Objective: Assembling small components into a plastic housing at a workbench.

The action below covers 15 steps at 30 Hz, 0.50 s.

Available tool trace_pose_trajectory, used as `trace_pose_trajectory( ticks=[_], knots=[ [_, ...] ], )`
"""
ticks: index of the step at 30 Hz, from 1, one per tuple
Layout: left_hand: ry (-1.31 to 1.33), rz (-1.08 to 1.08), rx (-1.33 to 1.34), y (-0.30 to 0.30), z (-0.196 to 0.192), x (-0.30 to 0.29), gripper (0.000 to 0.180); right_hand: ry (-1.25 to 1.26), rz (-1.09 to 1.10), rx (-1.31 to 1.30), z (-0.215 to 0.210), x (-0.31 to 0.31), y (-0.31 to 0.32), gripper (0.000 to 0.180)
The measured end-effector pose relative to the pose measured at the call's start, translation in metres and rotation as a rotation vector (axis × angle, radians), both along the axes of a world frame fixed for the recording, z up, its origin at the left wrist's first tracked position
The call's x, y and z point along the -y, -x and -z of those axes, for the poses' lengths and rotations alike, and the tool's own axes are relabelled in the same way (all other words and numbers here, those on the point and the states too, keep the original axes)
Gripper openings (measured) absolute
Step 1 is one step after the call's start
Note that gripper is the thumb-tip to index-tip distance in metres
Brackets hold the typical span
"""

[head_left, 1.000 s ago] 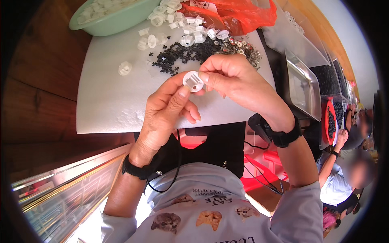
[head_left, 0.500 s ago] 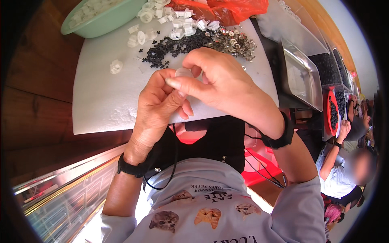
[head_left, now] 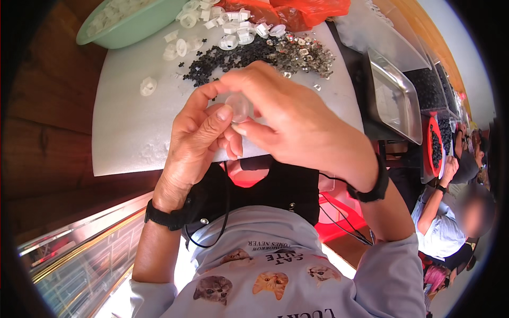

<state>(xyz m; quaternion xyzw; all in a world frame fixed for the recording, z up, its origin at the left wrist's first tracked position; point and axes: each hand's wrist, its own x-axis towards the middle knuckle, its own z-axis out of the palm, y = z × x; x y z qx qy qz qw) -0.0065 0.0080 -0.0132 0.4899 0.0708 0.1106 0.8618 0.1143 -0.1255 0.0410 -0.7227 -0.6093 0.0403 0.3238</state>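
The disc (head_left: 239, 108) is small, round and whitish, with a smooth, slightly translucent face turned up to the camera. Its surface looks plain and softly shiny, paler toward the rim; its underside is hidden. It is up in the air between the two hands, over the near part of the white table (head_left: 124, 135).

The left hand (head_left: 192, 130) has its grip clamped on the disc, the thumb lying over the left edge and the fingers bent behind. The right hand (head_left: 305, 116) arches around from the other side, forefinger reaching over the top and thumb tip by the lower edge; whether its grip is closed on the disc, I cannot tell.

Beyond the hands lies a heap of small black parts (head_left: 204, 68), many of them cross-shaped, running into a heap of shiny metal parts (head_left: 310, 57). Behind these are white pieces (head_left: 245, 36), some with a round flange and a boxy raised middle. One loose piece (head_left: 148, 86) lies apart at left. A green basin (head_left: 124, 38) and a red bag (head_left: 305, 13) stand at the far edge.
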Motion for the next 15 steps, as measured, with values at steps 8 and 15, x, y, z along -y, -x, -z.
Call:
trace_pose_trajectory(
  ticks=[8, 15],
  knots=[
    [-0.120, -0.013, -0.011, -0.004, 0.002, 0.002, 0.041, 0.087, 0.294, 0.023, -0.008, 0.070, -0.078, 0.015],
    [-0.092, -0.046, -0.004, -0.003, 0.004, 0.004, 0.038, 0.269, 0.370, 0.094, 0.014, 0.078, -0.091, 0.010]
  ],
)
